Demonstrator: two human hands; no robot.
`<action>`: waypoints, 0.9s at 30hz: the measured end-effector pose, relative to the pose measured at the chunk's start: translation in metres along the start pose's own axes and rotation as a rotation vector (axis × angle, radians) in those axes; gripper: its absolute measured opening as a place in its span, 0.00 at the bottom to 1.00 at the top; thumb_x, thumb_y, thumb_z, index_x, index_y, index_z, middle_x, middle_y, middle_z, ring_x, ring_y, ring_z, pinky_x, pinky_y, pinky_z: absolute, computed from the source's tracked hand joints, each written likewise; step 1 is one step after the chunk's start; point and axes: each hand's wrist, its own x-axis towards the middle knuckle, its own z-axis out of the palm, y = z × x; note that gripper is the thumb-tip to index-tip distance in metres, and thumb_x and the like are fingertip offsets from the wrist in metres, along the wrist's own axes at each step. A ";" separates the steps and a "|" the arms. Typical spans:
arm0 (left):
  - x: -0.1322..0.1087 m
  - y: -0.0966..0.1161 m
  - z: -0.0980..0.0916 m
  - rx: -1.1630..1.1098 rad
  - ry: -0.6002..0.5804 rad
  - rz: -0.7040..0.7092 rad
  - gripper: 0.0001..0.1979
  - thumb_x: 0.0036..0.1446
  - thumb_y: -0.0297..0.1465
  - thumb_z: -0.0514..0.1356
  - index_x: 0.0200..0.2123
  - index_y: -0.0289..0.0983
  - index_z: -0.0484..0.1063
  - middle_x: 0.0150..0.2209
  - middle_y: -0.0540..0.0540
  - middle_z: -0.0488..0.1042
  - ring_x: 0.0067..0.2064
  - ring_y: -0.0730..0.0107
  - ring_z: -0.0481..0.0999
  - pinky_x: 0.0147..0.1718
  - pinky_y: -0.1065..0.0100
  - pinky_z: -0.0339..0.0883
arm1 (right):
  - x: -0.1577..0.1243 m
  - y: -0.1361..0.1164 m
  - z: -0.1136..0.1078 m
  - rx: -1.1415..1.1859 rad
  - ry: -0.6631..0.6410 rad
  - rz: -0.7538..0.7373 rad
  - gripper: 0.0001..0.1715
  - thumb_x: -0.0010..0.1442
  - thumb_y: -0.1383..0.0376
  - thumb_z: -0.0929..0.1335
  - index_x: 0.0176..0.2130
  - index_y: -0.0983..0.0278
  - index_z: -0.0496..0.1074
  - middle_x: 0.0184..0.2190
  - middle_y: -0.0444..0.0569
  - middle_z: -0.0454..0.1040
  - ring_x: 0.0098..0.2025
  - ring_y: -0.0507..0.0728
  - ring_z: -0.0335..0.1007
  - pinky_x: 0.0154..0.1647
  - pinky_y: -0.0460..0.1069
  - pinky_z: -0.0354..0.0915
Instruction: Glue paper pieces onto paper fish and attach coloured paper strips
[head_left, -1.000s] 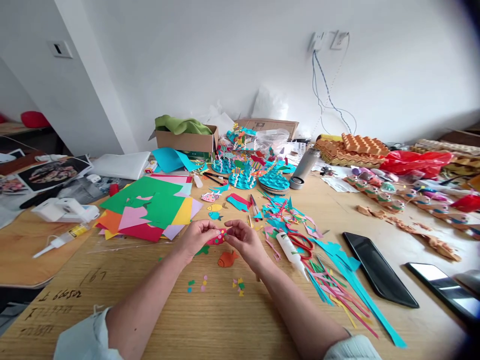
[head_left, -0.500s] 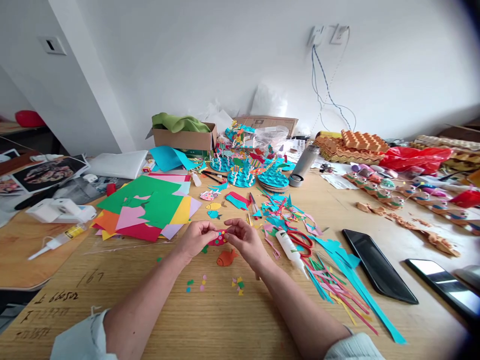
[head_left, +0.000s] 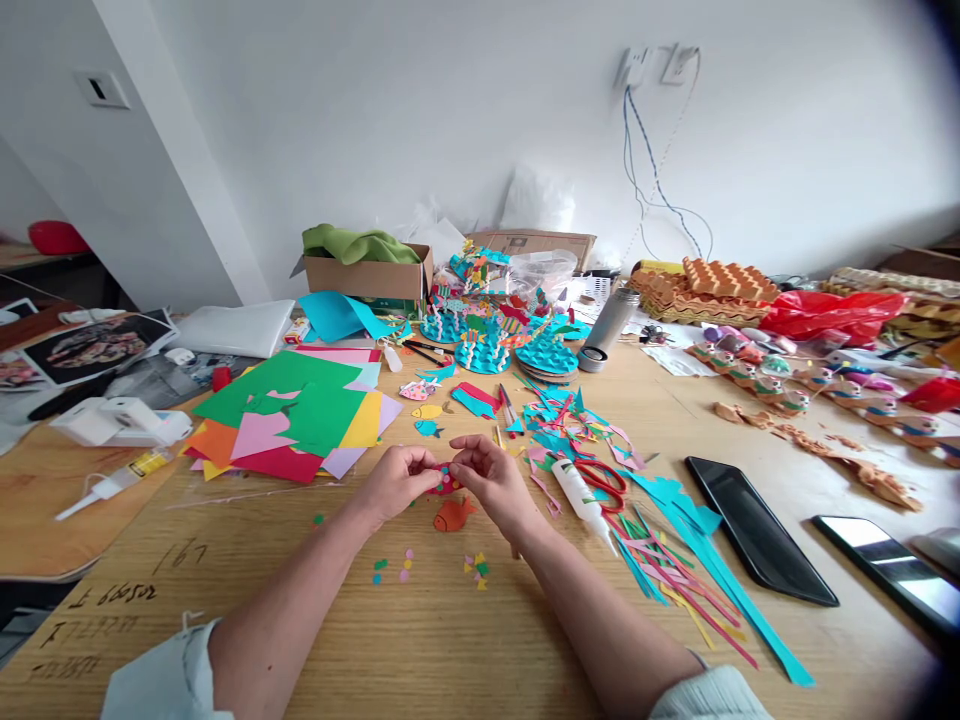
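Both my hands meet over the middle of the wooden table (head_left: pixel 450 640). My left hand (head_left: pixel 397 482) and my right hand (head_left: pixel 491 478) pinch a small red paper fish with coloured dots (head_left: pixel 445 480) between their fingertips, just above the tabletop. An orange paper fish (head_left: pixel 453 515) lies directly below them. Small coloured paper bits (head_left: pixel 476 567) are scattered nearer to me. A white glue bottle (head_left: pixel 583 498) and red-handled scissors (head_left: pixel 604 482) lie just right of my right hand.
A stack of coloured paper sheets (head_left: pixel 296 415) lies to the left. Paper strips and scraps (head_left: pixel 675 570) spread to the right, beside two black trays (head_left: pixel 757 545). Blue craft discs (head_left: pixel 484 355), a cardboard box (head_left: pixel 367 275) and egg cartons (head_left: pixel 712 290) stand at the back.
My two hands have drawn closer together around the red fish, so less of it shows. The camera has shifted slightly.
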 end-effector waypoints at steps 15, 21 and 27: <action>0.002 -0.002 -0.004 -0.162 0.028 -0.061 0.11 0.42 0.38 0.66 0.23 0.35 0.74 0.23 0.50 0.72 0.27 0.72 0.67 0.28 0.69 0.55 | 0.001 0.002 -0.002 -0.006 -0.023 0.029 0.24 0.44 0.60 0.77 0.40 0.62 0.70 0.25 0.40 0.71 0.27 0.51 0.67 0.31 0.48 0.61; 0.002 -0.004 -0.003 -0.175 0.012 -0.066 0.13 0.43 0.39 0.67 0.26 0.34 0.76 0.25 0.48 0.74 0.29 0.70 0.69 0.30 0.68 0.57 | 0.001 0.002 -0.001 -0.008 -0.025 0.034 0.23 0.44 0.60 0.77 0.40 0.62 0.70 0.24 0.39 0.71 0.27 0.51 0.66 0.29 0.47 0.59; 0.002 -0.002 -0.002 -0.171 0.015 -0.068 0.11 0.42 0.37 0.67 0.25 0.35 0.75 0.26 0.47 0.76 0.30 0.68 0.71 0.32 0.67 0.59 | -0.001 -0.002 -0.001 0.008 -0.019 0.046 0.23 0.45 0.58 0.77 0.40 0.62 0.70 0.27 0.42 0.74 0.29 0.52 0.70 0.33 0.49 0.63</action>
